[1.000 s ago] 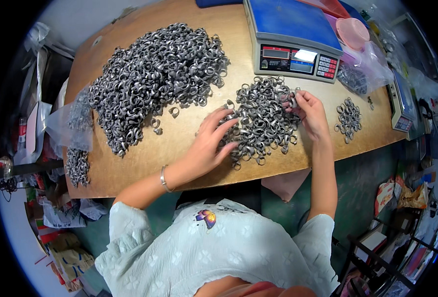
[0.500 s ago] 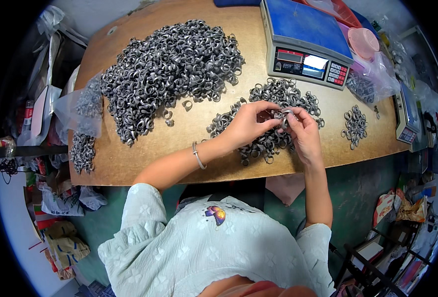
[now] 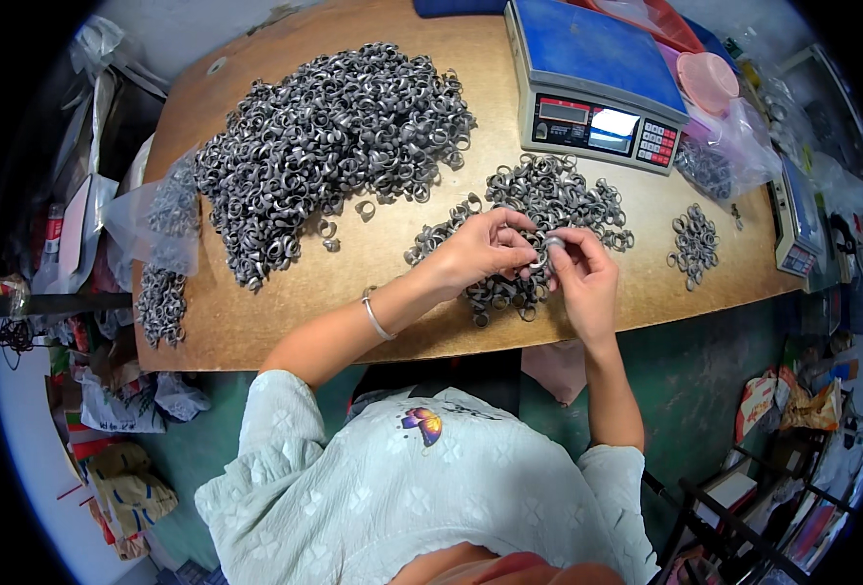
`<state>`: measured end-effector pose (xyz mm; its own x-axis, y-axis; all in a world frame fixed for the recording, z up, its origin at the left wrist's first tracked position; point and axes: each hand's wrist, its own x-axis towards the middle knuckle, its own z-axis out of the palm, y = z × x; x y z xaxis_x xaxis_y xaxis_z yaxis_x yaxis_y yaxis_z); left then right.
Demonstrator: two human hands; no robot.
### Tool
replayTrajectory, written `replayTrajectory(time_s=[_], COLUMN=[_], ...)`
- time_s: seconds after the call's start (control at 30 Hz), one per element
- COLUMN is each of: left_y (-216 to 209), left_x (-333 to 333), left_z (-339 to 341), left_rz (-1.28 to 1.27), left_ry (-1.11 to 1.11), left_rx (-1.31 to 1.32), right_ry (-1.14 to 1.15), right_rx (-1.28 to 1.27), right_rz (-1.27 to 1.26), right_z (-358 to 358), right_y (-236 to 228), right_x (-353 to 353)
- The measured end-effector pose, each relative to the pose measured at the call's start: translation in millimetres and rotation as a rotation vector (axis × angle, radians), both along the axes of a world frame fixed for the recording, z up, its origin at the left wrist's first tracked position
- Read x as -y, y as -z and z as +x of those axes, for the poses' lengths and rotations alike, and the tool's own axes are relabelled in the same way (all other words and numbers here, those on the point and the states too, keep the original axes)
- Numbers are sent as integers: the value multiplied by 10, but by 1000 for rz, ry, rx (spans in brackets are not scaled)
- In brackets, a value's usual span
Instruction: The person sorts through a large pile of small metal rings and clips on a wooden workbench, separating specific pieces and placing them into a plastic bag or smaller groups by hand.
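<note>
A grey metal ring (image 3: 554, 242) is pinched between the thumb and fingers of my right hand (image 3: 587, 278). Close on its left, my left hand (image 3: 490, 246) has its thumb and fingers pressed together; whatever they may hold is too small to make out. Both hands are over the front part of a medium heap of similar rings (image 3: 553, 185), hiding some of it. A much larger ring heap (image 3: 324, 136) covers the table's left half, with a few loose rings (image 3: 328, 234) at its near edge.
A blue-topped digital scale (image 3: 597, 58) stands behind the medium heap. To the right lie a small ring pile (image 3: 692, 244) and a clear bag (image 3: 733, 161) with rings. Another plastic bag (image 3: 153, 224) lies at the left edge. The wooden table's (image 3: 402, 331) front edge curves before me.
My hands have drawn slightly apart and shifted a little left and down. The right fingers now hold one ring up by themselves. The whole view has shifted slightly.
</note>
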<state>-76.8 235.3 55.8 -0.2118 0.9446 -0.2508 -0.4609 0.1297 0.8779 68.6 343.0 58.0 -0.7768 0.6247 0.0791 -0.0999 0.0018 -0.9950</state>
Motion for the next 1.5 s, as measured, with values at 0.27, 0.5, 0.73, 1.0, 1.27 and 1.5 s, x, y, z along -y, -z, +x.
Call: replayTrajectory(time_s=[0.27,0.5,0.73,1.0,1.27,1.5], left_y=[74,46,22,12,176,143], left_x=[-14,-46,24,-48,78,155], left_z=[171,341,422,382,140,319], left_rz=[-83,-60,31,-22,128,-21], left_ry=[-171,-293,-315,-503,-449,-247], left_rx=[-248,306,563,413,-1104,-556], right_ry=[180,304,184,229,245,225], right_rx=[73,-9,-127,-30,-149,-295], right_rz=[585,605,-166,-2,-191,-459], right_z=[57,36,41,51,-85,-256], right_y=[-31,91,157,270,493,290], right_x=[275,373,359,455,123,364])
